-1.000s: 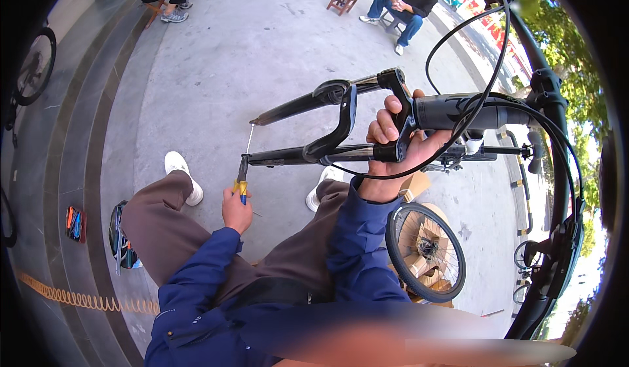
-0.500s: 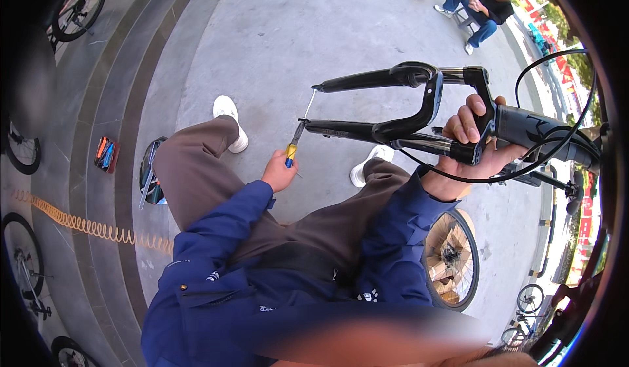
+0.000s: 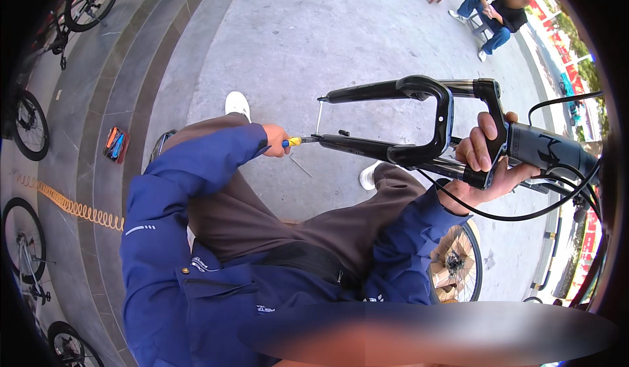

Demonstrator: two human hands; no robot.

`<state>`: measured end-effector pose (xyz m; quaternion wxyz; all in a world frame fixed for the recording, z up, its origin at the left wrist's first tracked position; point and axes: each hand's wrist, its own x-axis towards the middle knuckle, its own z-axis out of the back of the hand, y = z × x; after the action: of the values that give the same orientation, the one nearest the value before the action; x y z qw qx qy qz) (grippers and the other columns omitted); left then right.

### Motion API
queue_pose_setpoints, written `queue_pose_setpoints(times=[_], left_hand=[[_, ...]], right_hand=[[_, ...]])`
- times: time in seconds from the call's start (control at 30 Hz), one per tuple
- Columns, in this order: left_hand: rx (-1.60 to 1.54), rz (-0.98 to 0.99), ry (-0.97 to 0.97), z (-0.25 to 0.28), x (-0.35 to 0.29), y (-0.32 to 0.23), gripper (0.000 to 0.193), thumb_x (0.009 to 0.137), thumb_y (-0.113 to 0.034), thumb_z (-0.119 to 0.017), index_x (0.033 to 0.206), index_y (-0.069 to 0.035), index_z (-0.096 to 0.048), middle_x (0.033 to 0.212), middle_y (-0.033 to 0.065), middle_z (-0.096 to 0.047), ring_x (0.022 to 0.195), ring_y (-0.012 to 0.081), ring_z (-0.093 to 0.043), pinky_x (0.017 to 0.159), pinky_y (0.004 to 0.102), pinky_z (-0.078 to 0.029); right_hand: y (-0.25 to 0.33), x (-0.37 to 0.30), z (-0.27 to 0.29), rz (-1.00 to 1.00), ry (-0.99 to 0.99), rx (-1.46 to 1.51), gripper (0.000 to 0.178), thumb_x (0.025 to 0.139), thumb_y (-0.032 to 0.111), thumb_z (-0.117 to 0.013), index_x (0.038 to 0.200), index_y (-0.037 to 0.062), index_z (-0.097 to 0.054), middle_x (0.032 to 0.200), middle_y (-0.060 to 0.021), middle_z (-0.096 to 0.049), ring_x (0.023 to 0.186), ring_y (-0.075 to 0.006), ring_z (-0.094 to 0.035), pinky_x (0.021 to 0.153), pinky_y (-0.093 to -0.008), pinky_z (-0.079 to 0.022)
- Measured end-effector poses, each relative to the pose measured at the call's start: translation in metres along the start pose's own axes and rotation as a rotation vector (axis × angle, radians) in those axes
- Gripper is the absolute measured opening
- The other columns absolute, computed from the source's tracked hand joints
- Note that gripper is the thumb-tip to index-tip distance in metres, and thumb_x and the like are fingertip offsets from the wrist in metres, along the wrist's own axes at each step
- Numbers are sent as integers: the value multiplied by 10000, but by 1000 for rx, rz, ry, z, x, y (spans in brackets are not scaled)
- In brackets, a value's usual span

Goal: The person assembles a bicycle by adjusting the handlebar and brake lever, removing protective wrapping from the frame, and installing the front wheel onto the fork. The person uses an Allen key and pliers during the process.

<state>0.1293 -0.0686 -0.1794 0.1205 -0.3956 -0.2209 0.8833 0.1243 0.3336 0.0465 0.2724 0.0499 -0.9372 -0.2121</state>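
A black bicycle suspension fork (image 3: 406, 115) juts leftward in front of me, joined to the dark head tube of a bike frame (image 3: 547, 151). My right hand (image 3: 488, 157) is wrapped around the fork crown where it meets the frame. My left hand (image 3: 276, 139) grips a small tool with a yellow and blue handle (image 3: 293, 142); its metal tip touches the end of the near fork leg. A thin metal rod (image 3: 319, 118) spans the two fork tips. Black cables (image 3: 524, 213) loop under my right wrist.
I sit with brown trousers and white shoes (image 3: 237, 103) on grey pavement. A loose wheel (image 3: 458, 265) lies by my right knee. Bicycles (image 3: 29, 124) stand along the steps at left, with an orange coiled hose (image 3: 72, 206) and a small tool set (image 3: 114, 143). A seated person (image 3: 498, 13) is far off.
The view has swung, so fork and hands sit lower and to the right. My left hand brought the tool from below the fork tips up to the near leg's end.
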Motion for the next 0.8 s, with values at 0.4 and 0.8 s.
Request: queue_pose_setpoints(times=[0.4,0.8], left_hand=[[72,14,25,-4,5,-1,295,849,-257,-661,1074,-88,-749,942,163,-755,937,363,-722,843,476,-541],[21,-380,-54,-50,-10,51,254,987,-281,-698,998,-29,-669,1012,181,-691,930,415,-678,811,486,-528]], right_hand=[[-2,-2,-6,-6,27,0,1011,914,777,-635,1516,-14,-451,1104,-225,-516,654,-170,-600,547,-264,-553],[10,-11,-30,3,-41,-55,947,972,711,-606,1510,-30,-362,1026,-200,-498,606,-187,-673,519,-244,-609]])
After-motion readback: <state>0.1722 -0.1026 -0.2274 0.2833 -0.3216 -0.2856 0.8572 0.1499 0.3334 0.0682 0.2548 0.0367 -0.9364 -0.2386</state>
